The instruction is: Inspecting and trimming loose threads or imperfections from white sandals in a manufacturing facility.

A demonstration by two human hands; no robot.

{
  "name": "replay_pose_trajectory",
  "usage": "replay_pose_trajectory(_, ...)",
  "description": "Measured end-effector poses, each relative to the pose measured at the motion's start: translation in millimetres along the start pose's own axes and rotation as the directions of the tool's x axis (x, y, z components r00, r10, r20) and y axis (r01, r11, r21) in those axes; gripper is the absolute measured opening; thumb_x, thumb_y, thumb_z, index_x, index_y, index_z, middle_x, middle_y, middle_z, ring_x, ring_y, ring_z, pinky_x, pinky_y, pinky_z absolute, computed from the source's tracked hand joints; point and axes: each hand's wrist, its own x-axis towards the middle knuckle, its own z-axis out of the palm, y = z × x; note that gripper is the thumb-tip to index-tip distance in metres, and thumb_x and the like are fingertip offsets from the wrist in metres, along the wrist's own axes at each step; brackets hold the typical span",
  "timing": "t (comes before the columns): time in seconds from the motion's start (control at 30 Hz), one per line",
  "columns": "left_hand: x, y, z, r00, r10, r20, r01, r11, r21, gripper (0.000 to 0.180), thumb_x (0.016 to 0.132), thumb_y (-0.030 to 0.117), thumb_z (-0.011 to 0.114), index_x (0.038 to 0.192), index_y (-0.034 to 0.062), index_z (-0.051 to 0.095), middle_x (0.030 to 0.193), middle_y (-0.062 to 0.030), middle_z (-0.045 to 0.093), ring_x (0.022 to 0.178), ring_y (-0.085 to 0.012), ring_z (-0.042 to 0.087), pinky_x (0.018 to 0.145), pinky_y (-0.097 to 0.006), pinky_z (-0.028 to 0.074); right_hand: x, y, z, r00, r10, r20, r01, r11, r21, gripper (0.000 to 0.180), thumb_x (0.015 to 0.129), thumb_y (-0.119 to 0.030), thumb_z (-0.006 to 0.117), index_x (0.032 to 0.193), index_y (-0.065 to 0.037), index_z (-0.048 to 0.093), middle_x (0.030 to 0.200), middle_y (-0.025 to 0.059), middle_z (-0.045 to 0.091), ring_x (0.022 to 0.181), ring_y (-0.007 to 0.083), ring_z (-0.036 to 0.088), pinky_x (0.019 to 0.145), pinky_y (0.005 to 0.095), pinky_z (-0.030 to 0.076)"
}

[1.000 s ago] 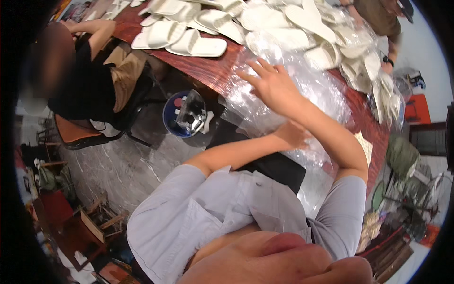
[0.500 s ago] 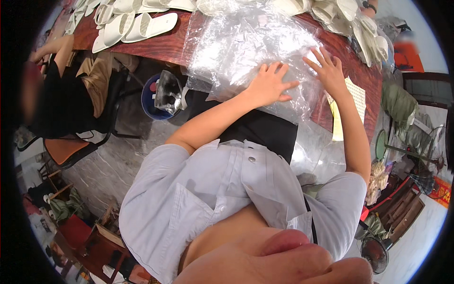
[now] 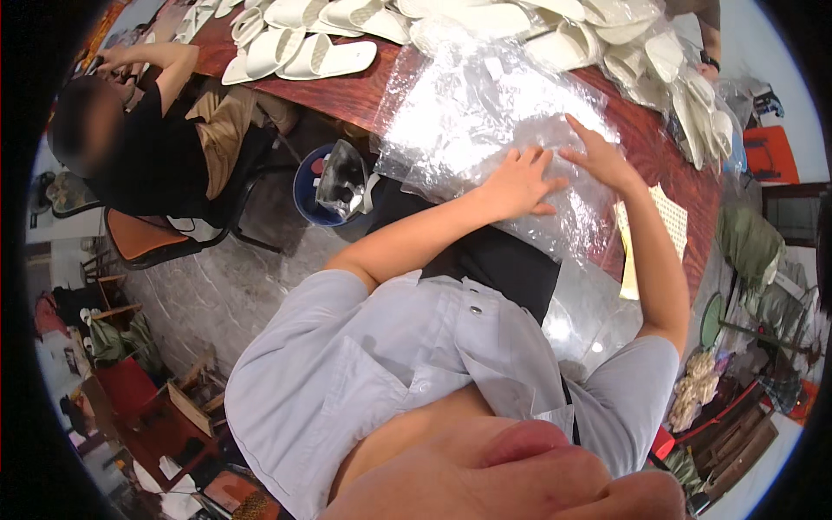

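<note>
Clear plastic bags [image 3: 459,108] lie in a shiny, crinkled layer on the dark red wooden table [image 3: 334,94], reaching over its front edge. My left hand [image 3: 523,184] rests on their near part, palm down with the fingers apart. To its right, my right hand [image 3: 604,161] is over the bags' right side, index finger and thumb stretched apart; its other fingers are partly hidden. Neither hand visibly holds anything. Beside my right forearm, a yellow sheet of small stickers [image 3: 669,222] lies at the table's edge.
White slippers [image 3: 334,57] line the far left of the table, and more are heaped at the far right [image 3: 646,65]. Left of my lap stands a blue bin [image 3: 308,192] with plastic in it. A person in black [image 3: 143,160] sits at the left; another person's arm [image 3: 709,39] shows far right.
The whole view has shifted, with the scene now lower and further right. My right hand's fingers have drawn together somewhat from a wide spread. My left hand stays on the bags.
</note>
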Motion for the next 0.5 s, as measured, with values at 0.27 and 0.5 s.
replay_pose_trajectory(0.27,-16,-9,-41,0.997,0.030,0.067,-0.021,0.992,-0.127,0.049,0.081,0.034,0.075,0.126,0.0180,0.064,0.132,-0.0213,0.051,0.124,-0.0388,0.046,0.101,-0.049,0.044,-12,-38,90,0.865,0.234,-0.443,-0.411,0.838,-0.359,0.063,0.093,-0.058,0.054,0.150,-0.040,0.035,0.159,0.0195,0.025,0.144,0.0428,0.026,0.098,0.0794,0.024)
replay_pose_trajectory(0.5,7,-127,-168,0.941,-0.273,-0.202,0.289,0.956,0.056,0.041,0.086,0.026,0.072,0.126,0.0179,0.067,0.117,-0.0122,0.061,0.110,-0.0314,0.059,0.093,-0.040,0.050,-12,-45,86,0.812,0.289,-0.507,-0.464,0.846,-0.261,0.063,0.092,-0.058,0.055,0.149,-0.038,0.039,0.158,0.0174,0.027,0.145,0.0418,0.024,0.101,0.0770,0.023)
